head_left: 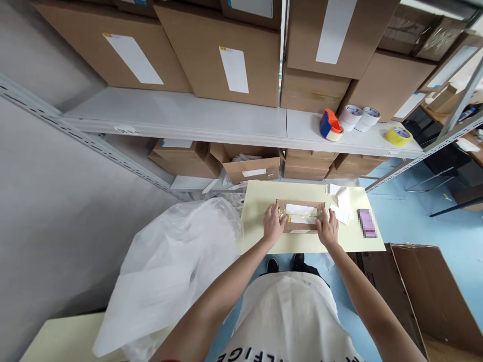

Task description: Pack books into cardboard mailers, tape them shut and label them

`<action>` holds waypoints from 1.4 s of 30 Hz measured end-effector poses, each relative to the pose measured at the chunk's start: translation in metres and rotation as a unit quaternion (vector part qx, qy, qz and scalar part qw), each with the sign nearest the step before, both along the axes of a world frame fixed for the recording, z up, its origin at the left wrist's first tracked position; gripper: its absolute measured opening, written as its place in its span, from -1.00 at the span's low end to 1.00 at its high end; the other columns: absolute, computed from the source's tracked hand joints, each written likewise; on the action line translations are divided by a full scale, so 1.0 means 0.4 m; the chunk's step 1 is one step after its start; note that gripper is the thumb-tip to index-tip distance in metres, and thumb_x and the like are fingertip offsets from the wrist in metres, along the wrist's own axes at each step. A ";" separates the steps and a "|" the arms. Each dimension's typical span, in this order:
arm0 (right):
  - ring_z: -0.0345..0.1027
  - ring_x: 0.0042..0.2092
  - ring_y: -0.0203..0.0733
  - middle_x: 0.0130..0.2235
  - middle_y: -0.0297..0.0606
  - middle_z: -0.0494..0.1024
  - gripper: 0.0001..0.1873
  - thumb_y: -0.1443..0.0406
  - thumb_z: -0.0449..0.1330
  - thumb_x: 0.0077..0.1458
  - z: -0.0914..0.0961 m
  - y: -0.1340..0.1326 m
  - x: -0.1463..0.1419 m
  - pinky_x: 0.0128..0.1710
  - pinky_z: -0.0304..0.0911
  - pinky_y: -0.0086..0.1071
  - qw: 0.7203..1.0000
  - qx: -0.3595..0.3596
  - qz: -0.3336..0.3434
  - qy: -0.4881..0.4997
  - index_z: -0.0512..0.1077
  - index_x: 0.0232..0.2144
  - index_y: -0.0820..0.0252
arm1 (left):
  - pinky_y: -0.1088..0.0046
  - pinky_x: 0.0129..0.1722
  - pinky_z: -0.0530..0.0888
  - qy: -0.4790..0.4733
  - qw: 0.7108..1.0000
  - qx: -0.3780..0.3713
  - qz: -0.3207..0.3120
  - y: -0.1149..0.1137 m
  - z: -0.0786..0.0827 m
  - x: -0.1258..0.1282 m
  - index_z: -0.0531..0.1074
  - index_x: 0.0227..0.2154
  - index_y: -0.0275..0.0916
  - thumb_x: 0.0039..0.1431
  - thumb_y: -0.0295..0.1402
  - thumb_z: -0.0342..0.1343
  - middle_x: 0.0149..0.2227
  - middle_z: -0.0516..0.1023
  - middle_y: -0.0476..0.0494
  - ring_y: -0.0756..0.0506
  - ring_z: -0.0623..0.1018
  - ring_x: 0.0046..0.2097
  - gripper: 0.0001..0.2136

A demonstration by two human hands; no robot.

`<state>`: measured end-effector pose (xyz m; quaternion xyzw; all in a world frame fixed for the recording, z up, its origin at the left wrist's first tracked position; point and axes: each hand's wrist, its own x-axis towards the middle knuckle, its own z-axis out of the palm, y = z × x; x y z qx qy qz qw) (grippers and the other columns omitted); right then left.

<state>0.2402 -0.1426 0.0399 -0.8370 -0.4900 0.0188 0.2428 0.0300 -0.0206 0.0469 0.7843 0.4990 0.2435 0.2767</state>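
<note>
A small brown cardboard box (301,228) lies on the pale yellow table (260,244), a white label (300,208) on its top and clear, crinkled tape running across it. My left hand (273,222) grips the box's left end, fingers over the edge and thumb near the label. At the opposite end my right hand (328,229) holds the box in the same way. White paper sheets (342,203) lie just right of the box. A purple, pixelated item (367,223) sits farther right on the table.
A grey shelf (181,113) with large cartons (241,65) stands behind the table. Its middle board carries a tape dispenser (330,125) and several tape rolls (368,119). White plastic sheeting (169,261) bulges at the left; an open carton (430,291) stands at the right.
</note>
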 end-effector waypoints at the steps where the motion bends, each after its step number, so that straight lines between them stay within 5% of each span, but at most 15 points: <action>1: -0.05 0.35 0.19 0.31 0.10 0.17 -0.41 0.05 -0.12 0.29 0.004 -0.013 -0.010 0.20 0.00 0.14 0.998 -0.017 0.043 -0.042 0.21 0.25 0.19 | 0.07 0.25 0.19 0.022 0.998 0.039 -0.053 -0.013 0.010 -0.003 0.25 0.20 -0.34 0.21 -0.29 0.06 0.25 0.29 -0.44 -0.30 0.23 0.31 -0.50; 5: -0.07 0.37 0.12 0.33 -0.06 0.19 -0.51 0.11 -0.11 0.32 0.014 -0.043 -0.026 0.22 -0.08 0.20 0.985 -0.095 0.120 -0.081 0.27 0.21 0.05 | -0.14 0.31 -0.02 0.116 0.969 0.078 -0.206 -0.056 0.041 -0.007 0.30 0.19 -0.20 0.27 -0.22 -0.01 0.30 0.26 -0.29 -0.32 0.19 0.34 -0.56; 8: -0.02 0.36 0.12 0.33 -0.03 0.19 -0.52 0.12 -0.09 0.32 0.022 -0.037 -0.019 0.21 -0.05 0.22 0.982 -0.116 0.133 -0.065 0.29 0.20 0.08 | -0.18 0.32 -0.07 0.153 0.962 0.065 -0.218 -0.066 0.053 0.011 0.27 0.22 -0.24 0.29 -0.20 -0.04 0.30 0.26 -0.33 -0.32 0.20 0.34 -0.52; 13: 0.07 0.33 0.08 0.29 0.00 0.25 -0.54 0.13 -0.07 0.32 0.038 -0.022 0.032 0.18 0.13 0.06 0.982 -0.075 0.172 0.004 0.36 0.14 0.14 | -0.03 0.30 0.15 0.143 0.957 0.019 -0.253 -0.069 0.054 0.081 0.27 0.21 -0.35 0.30 -0.18 -0.05 0.31 0.21 -0.39 -0.30 0.20 0.34 -0.50; 18: 0.24 0.24 0.03 0.23 0.05 0.33 -0.55 0.16 -0.06 0.31 -0.012 -0.047 0.204 0.13 0.26 -0.09 0.992 -0.035 0.100 0.075 0.35 0.13 0.22 | 0.10 0.30 0.22 0.082 0.960 -0.032 -0.266 -0.090 0.067 0.184 0.25 0.22 -0.29 0.33 -0.19 -0.09 0.33 0.19 -0.32 -0.23 0.20 0.35 -0.53; 22: 0.21 0.25 0.14 0.21 0.10 0.35 -0.53 0.28 0.10 0.19 -0.098 -0.074 0.379 0.12 0.24 0.01 0.986 -0.147 0.054 0.065 0.32 0.14 0.24 | 0.21 0.25 0.32 0.041 0.959 -0.050 -0.274 -0.103 0.100 0.290 0.29 0.19 -0.22 0.34 -0.20 -0.09 0.31 0.24 -0.23 -0.17 0.26 0.32 -0.58; 27: -0.04 0.36 0.14 0.33 0.07 0.17 -0.32 0.34 0.21 0.10 -0.182 -0.057 0.514 0.25 -0.04 0.13 0.957 -0.270 0.105 0.033 0.15 0.25 0.15 | 0.26 0.22 0.37 0.067 0.951 -0.066 -0.295 -0.090 0.118 0.437 0.39 0.08 -0.24 0.30 -0.24 -0.02 0.29 0.28 -0.23 -0.17 0.33 0.28 -0.64; 34: 0.08 0.31 0.19 0.29 0.10 0.24 -0.27 0.36 0.20 0.08 -0.234 -0.048 0.556 0.25 -0.13 0.21 0.953 -0.253 0.163 0.037 0.11 0.28 0.16 | 0.26 0.23 0.34 0.170 0.931 -0.135 -0.294 -0.051 0.088 0.575 0.42 0.07 -0.22 0.25 -0.29 0.05 0.25 0.35 -0.19 -0.17 0.38 0.25 -0.65; 42: 0.09 0.30 0.14 0.25 0.01 0.31 -0.38 0.45 0.13 0.08 -0.188 -0.070 0.563 0.29 -0.28 0.25 0.955 -0.225 0.183 0.065 0.19 0.21 0.17 | 0.28 0.19 0.37 0.205 0.925 -0.174 -0.269 -0.035 0.055 0.619 0.43 0.04 -0.22 0.26 -0.25 0.04 0.22 0.39 -0.19 -0.17 0.40 0.22 -0.67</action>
